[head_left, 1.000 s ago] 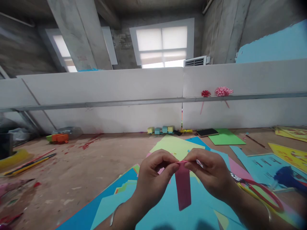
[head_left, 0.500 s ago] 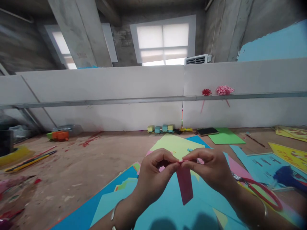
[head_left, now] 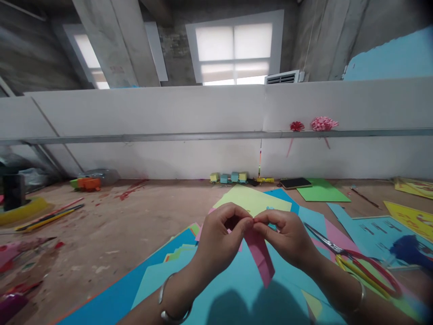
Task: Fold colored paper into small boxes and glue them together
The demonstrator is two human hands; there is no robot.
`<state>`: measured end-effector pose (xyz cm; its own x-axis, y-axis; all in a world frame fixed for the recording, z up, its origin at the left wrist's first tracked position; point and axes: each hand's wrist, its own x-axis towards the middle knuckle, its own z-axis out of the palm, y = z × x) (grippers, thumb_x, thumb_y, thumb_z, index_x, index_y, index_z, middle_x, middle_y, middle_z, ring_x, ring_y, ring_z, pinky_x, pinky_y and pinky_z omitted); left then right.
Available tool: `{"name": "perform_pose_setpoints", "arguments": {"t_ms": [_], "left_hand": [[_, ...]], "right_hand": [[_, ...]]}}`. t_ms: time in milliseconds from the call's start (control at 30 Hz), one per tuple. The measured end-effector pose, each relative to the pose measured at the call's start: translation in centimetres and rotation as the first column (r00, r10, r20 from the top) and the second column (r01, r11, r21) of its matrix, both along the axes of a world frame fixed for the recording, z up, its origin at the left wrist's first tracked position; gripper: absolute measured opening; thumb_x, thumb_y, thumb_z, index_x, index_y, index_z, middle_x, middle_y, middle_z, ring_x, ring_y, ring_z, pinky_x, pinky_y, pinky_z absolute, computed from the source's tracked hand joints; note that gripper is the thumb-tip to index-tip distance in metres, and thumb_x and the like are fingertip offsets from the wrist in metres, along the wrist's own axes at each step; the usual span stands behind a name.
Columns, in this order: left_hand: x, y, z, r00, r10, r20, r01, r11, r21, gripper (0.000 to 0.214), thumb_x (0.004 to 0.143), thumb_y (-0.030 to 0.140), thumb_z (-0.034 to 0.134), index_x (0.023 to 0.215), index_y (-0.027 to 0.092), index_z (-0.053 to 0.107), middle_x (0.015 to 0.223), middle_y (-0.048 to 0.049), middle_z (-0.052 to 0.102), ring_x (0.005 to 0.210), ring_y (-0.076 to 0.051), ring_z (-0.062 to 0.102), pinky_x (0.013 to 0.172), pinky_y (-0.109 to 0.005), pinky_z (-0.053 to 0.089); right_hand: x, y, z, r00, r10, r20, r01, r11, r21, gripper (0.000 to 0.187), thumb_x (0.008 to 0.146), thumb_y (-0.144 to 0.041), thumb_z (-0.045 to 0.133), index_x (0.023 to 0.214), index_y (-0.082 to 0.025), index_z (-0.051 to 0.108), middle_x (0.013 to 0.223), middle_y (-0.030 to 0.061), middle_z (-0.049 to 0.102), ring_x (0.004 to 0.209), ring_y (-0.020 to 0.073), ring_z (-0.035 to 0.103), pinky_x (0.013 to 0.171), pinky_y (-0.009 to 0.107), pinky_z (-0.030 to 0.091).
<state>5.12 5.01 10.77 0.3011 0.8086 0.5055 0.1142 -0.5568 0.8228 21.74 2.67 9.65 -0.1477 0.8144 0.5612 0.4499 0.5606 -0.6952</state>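
Observation:
A pink paper strip (head_left: 261,257) hangs down from between my two hands, above a large blue sheet (head_left: 233,293). My left hand (head_left: 221,237) pinches the strip's top edge from the left, fingers curled. My right hand (head_left: 287,237) pinches the same edge from the right, thumb and forefinger pressed together. Both wrists wear thin metal bangles. The fingertips of the two hands nearly touch.
Red-handled scissors (head_left: 358,264) lie right of my right hand on coloured sheets. A yellow-green sheet (head_left: 252,201) and a green sheet (head_left: 321,192) lie further back, with a dark phone (head_left: 296,183). Pencils (head_left: 50,216) lie at left. A white partition wall (head_left: 169,135) stands behind.
My hands have drawn closer together at the strip's top edge. The strip's lower end has swung to the right. The view has tilted slightly.

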Motion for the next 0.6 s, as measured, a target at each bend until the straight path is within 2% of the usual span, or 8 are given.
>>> {"name": "perform_pose_setpoints", "arguments": {"t_ms": [67,200,300,367,433,500,567,600], "left_hand": [[0.0,0.3,-0.2,1.000,0.029,0.004,-0.029,1.000,-0.007,0.016,0.078,0.023,0.063,0.064,0.015,0.065,0.060,-0.0017,0.062,0.058,-0.012,0.056,0.051,-0.021,0.044],[0.1,0.9,-0.5,0.999,0.025,0.023,-0.023,0.996,-0.091,0.014,0.075,0.023,0.064,0.063,0.015,0.064,0.060,-0.0017,0.062,0.058,-0.012,0.056,0.052,-0.022,0.045],[0.1,1.2,-0.6,0.998,-0.059,0.034,0.065,0.971,-0.230,0.012,0.075,0.024,0.065,0.068,0.014,0.063,0.058,-0.0007,0.060,0.054,-0.011,0.054,0.049,-0.020,0.043],[-0.1,1.4,-0.5,0.992,-0.113,0.047,0.122,0.953,-0.278,0.011,0.080,0.025,0.062,0.079,0.014,0.064,0.059,0.0006,0.058,0.051,-0.010,0.051,0.045,-0.019,0.041],[-0.6,1.7,-0.3,0.986,-0.155,0.065,0.164,0.972,-0.166,0.014,0.085,0.024,0.056,0.088,0.015,0.066,0.069,-0.0009,0.058,0.053,-0.009,0.052,0.046,-0.020,0.043],[-1.3,1.9,0.2,0.973,-0.231,0.020,0.228,0.970,0.085,0.020,0.087,0.017,0.050,0.093,0.017,0.069,0.086,-0.0053,0.060,0.069,-0.013,0.059,0.061,-0.025,0.051],[-1.9,2.0,0.7,0.937,-0.325,-0.129,0.349,0.896,0.274,0.028,0.087,0.010,0.050,0.102,0.020,0.071,0.100,-0.0087,0.062,0.095,-0.019,0.060,0.084,-0.034,0.051],[-2.2,2.0,1.0,0.914,-0.355,-0.195,0.401,0.858,0.320,0.030,0.086,0.009,0.054,0.108,0.021,0.070,0.103,-0.0093,0.063,0.099,-0.020,0.059,0.088,-0.036,0.050]], "right_hand": [[-0.1,0.3,-0.3,0.999,0.038,0.031,-0.036,0.997,-0.064,0.023,0.088,-0.028,0.054,0.073,-0.018,0.068,0.066,0.0010,0.067,0.060,0.0125,0.056,0.054,0.023,0.042],[-0.3,0.6,-0.7,0.998,0.041,0.040,-0.033,0.985,-0.169,0.034,0.089,-0.033,0.049,0.060,-0.018,0.054,0.055,-0.0023,0.050,0.055,0.0112,0.042,0.050,0.024,0.033],[-0.4,0.8,-0.9,0.999,0.035,0.001,-0.034,0.974,-0.222,0.034,0.089,-0.037,0.050,0.060,-0.018,0.053,0.057,-0.0022,0.048,0.056,0.0114,0.041,0.052,0.025,0.032],[-0.3,1.1,-1.0,0.995,0.048,-0.084,-0.072,0.946,-0.316,0.039,0.087,-0.044,0.054,0.059,-0.018,0.050,0.056,-0.0033,0.045,0.055,0.0104,0.038,0.052,0.025,0.029],[0.0,1.4,-1.1,0.968,0.106,-0.229,-0.207,0.854,-0.478,0.046,0.083,-0.055,0.058,0.058,-0.018,0.047,0.053,-0.0052,0.040,0.051,0.0086,0.034,0.049,0.024,0.027],[0.2,1.7,-1.1,0.905,0.196,-0.379,-0.402,0.689,-0.603,0.051,0.079,-0.064,0.060,0.059,-0.018,0.049,0.051,-0.0054,0.043,0.046,0.0078,0.036,0.047,0.024,0.028],[0.5,1.7,-1.0,0.836,0.253,-0.487,-0.540,0.540,-0.646,0.052,0.078,-0.065,0.061,0.060,-0.017,0.054,0.051,-0.0031,0.051,0.045,0.0082,0.042,0.048,0.024,0.032],[0.5,1.7,-1.0,0.814,0.259,-0.520,-0.574,0.498,-0.650,0.051,0.078,-0.064,0.063,0.060,-0.016,0.056,0.051,-0.0023,0.053,0.045,0.0081,0.044,0.048,0.024,0.033]]}}
